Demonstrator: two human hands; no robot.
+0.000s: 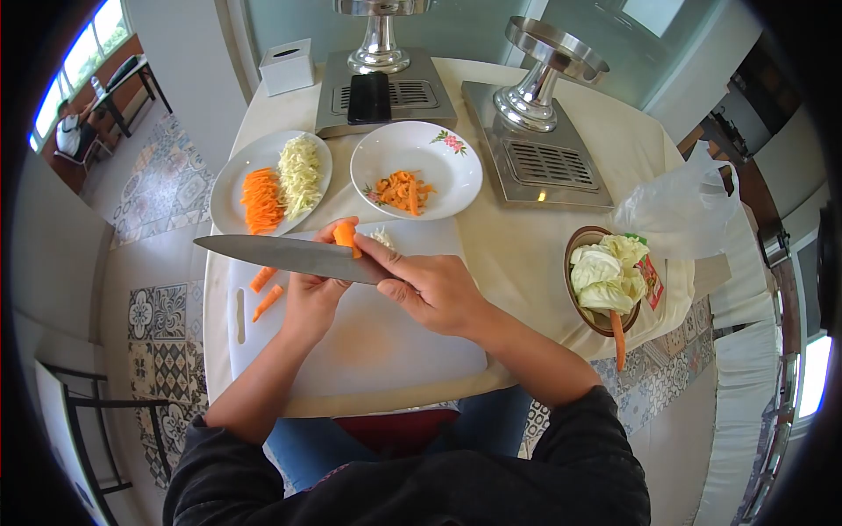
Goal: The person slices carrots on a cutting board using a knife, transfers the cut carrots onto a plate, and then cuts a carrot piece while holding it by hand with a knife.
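Note:
My right hand (438, 289) is wrapped round the handle of a large kitchen knife (272, 254), its blade pointing left. Behind the blade, my left hand (313, 302) grips a short thick piece of carrot (346, 235); the blade partly hides those fingers. Both hands are above a white cutting board (403, 359). Two carrot pieces, one (262, 279) above the other (267, 302), lie at the board's left. A little shredded cabbage (382, 237) rests near its top edge. Beyond it are a plate (226, 188) of carrot strips and shredded cabbage, and a flowered bowl (460, 175) with carrot peelings (405, 191).
At right, a brown bowl (579, 311) holds cabbage (605, 276) and a carrot (618, 337), beside a plastic bag (675, 206). Behind stand two metal stands (526, 105) (379, 44), a black phone (369, 98) and a tissue box (287, 67). A person sits far left.

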